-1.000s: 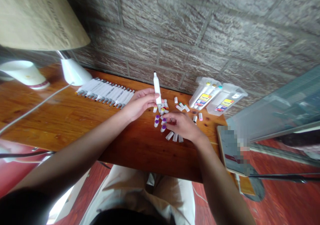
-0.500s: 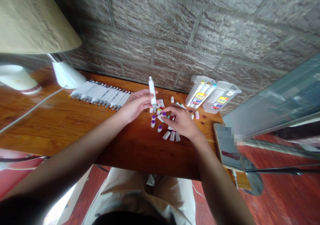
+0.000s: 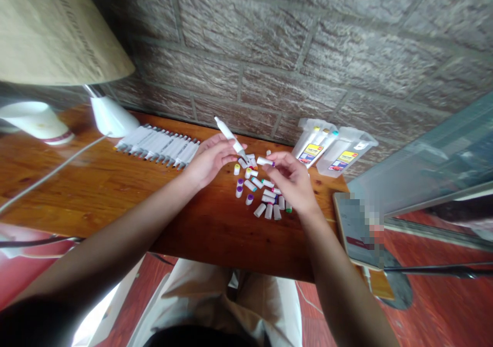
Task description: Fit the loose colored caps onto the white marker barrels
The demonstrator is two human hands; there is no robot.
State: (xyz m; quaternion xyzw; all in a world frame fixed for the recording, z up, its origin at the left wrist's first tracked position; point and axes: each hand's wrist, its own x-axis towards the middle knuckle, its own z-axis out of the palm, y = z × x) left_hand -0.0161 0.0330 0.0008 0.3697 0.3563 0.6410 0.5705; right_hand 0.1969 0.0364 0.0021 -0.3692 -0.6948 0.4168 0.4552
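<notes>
Mid-frame, two hands with a marker and a cap
Left hand [image 3: 210, 159] grips a tilted marker [image 3: 228, 133]; right hand [image 3: 291, 179] pinches a white cap [image 3: 265, 161].

Wooden desk [image 3: 215, 234] seen. Row of uncapped markers [image 3: 157, 147], loose caps [image 3: 259, 210], lamp base [image 3: 111, 116], paper cup [image 3: 42, 123] placed on it. Two clear cases [image 3: 339, 154] also set there.

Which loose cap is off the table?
The purple-ended white cap, held between the fingers of the right hand; the other loose caps stand or lie on the table.
</notes>
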